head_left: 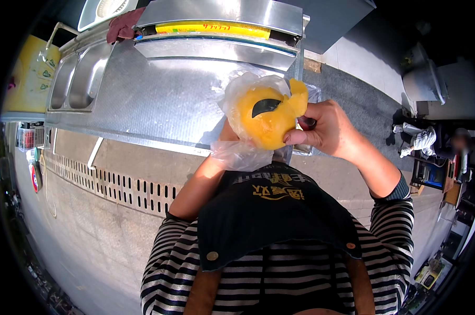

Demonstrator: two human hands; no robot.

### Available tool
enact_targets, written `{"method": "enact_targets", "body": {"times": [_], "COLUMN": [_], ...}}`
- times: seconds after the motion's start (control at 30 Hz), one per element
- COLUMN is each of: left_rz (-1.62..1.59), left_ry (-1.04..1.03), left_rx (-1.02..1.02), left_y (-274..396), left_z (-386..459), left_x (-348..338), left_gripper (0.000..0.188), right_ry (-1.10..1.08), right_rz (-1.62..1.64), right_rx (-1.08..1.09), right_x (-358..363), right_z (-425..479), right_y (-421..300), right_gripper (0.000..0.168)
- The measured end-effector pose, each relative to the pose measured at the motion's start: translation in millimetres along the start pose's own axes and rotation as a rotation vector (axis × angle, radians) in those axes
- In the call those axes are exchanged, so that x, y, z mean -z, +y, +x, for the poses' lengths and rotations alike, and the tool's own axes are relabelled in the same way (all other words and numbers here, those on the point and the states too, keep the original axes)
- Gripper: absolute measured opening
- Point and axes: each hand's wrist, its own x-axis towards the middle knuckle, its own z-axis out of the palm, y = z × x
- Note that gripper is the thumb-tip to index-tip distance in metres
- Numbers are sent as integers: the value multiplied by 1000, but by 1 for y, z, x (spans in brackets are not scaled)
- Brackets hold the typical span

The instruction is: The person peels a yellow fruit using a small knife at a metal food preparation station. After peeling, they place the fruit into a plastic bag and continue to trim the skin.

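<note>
A peeled yellow fruit, possibly a mango (257, 130), rests in a clear plastic bag (237, 84) in front of my chest. My left hand (229, 134) supports it from below and behind through the bag; most of that hand is hidden by fruit and plastic. A black curved patch, its nature unclear, shows on the fruit's upper face. At the fruit's right side, my right hand (320, 128) pinches its edge between thumb and fingers, beside a raised yellow piece (299, 96). Something dark red shows behind those fingers.
The steel counter (154, 94) lies beyond my hands, with a double sink (88, 76) at left. A steel wrap dispenser (217, 51) holds a yellow box at the back, beside a maroon cloth (125, 25). A slotted floor drain (115, 179) runs below. Another person sits far right.
</note>
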Motion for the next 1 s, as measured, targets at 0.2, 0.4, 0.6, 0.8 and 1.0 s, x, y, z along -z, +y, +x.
{"method": "enact_targets", "body": {"times": [0.2,0.4,0.6,0.8,1.0], "left_rz": [-100,-101,-242,-119,-72], "left_ry": [41,13,72,92,-40], "left_rx": [147,123,360,398,508], "left_y": [-4,-6,-27,-34,-60], "left_z": [1,4,15,36,62], "left_x": [0,-2,2,-4,-27], "left_gripper": [85,73,71,71,72], "right_ry": [-4,51,174,298,428], "right_rz": [-62,-89,-154,-168,-79], "right_rx": [-15,28,26,53,-79], "right_x": [1,-3,-10,-6,12], "right_z": [-1,-6,-18,-14,-53], "right_y": [0,6,13,22,14], "right_gripper": [55,51,42,49,51]}}
